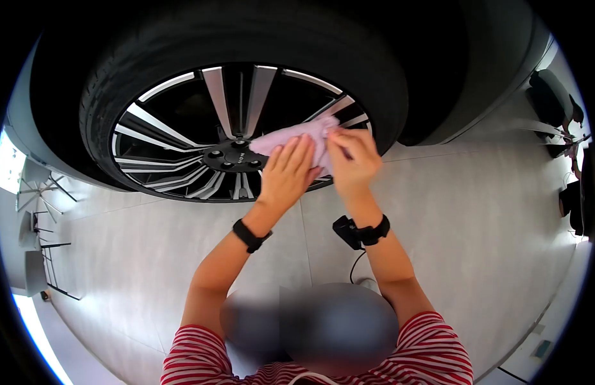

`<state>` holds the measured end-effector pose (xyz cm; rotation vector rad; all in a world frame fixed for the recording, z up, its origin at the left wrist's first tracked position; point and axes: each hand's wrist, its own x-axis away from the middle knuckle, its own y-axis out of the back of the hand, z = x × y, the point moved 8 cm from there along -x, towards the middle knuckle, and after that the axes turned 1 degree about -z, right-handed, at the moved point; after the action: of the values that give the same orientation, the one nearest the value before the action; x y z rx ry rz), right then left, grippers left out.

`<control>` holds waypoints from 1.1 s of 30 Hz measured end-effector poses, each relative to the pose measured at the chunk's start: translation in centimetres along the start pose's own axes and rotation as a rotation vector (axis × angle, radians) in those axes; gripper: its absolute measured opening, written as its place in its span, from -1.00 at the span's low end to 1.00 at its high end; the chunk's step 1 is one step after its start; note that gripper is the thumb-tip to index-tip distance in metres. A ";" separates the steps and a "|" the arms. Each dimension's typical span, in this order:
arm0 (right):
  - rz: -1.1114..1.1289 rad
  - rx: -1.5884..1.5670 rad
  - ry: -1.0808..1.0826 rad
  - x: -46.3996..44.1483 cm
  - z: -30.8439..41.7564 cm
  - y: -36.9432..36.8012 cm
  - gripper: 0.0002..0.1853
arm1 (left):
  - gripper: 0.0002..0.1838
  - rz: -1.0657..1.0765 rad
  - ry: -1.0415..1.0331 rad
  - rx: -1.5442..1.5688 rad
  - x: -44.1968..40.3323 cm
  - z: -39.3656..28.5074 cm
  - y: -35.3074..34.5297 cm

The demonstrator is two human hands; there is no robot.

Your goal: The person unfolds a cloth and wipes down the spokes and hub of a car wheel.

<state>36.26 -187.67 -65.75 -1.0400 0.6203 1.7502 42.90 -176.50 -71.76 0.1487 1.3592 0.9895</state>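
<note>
A pink cloth (281, 139) lies over the right-hand spokes of a car wheel (231, 109) with black and silver spokes. My left hand (288, 170) rests on the cloth near the hub, its fingers stretched out flat over it. Beside it, my right hand (355, 160) pinches the bunched right end of the cloth between thumb and fingers. The dark centre cap (239, 156) shows just left of my left fingertips. Part of the cloth and the spokes beneath it are hidden by my hands.
A black tyre (246, 38) surrounds the rim under the dark car body (483, 64). Pale grey floor tiles (137, 256) spread below. Chairs (37, 269) stand at the left, and dark furniture (554, 102) at the right. A thin black cable (354, 266) hangs from the right wrist device (348, 232).
</note>
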 end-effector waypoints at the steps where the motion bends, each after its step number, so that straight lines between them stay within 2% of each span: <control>1: 0.028 -0.016 0.009 0.7 0.3 -0.8 -0.87 | -0.35 0.032 0.041 0.042 1.3 0.8 -0.2; 6: 0.193 -0.037 -0.015 3.6 0.8 -3.4 -0.83 | -0.33 0.171 0.206 0.226 5.1 3.0 -1.0; 8: 0.106 0.013 0.040 2.8 1.2 -2.3 -0.85 | -0.31 0.158 0.215 0.315 4.8 2.4 -0.6; 9: 0.047 0.029 0.056 2.1 1.0 -1.6 -0.84 | -0.31 0.188 0.220 0.265 4.4 1.9 -0.9; 12: -0.101 0.147 0.059 -1.8 0.4 1.9 -0.79 | -0.33 0.223 0.049 0.277 -2.6 -1.1 1.1; 15: -0.126 0.186 -0.004 -3.8 -0.3 3.5 -0.80 | -0.32 0.194 0.059 0.258 -7.1 -2.9 2.3; 18: -0.154 0.183 0.004 -2.5 -0.5 2.9 -0.80 | -0.30 0.138 -0.018 0.111 -5.9 -2.4 1.6; 22: -0.085 0.195 0.015 0.3 -0.2 0.6 -0.79 | -0.29 0.201 0.018 0.071 -1.4 -0.6 -0.5; 26: -0.059 0.096 0.136 3.1 0.9 -2.4 -0.81 | -0.29 0.191 -0.038 -0.054 2.8 2.2 -0.2; 30: -0.050 0.093 0.214 6.0 1.3 -4.6 -0.81 | -0.27 0.316 0.140 0.073 5.2 4.0 -0.3; 33: 0.138 0.124 0.301 7.3 1.9 -8.4 -0.84 | -0.25 0.364 0.263 0.128 7.7 5.3 -1.1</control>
<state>42.10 -179.31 -70.64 -1.2067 0.9973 1.6611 47.20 -169.73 -76.76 0.3840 1.6743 1.2575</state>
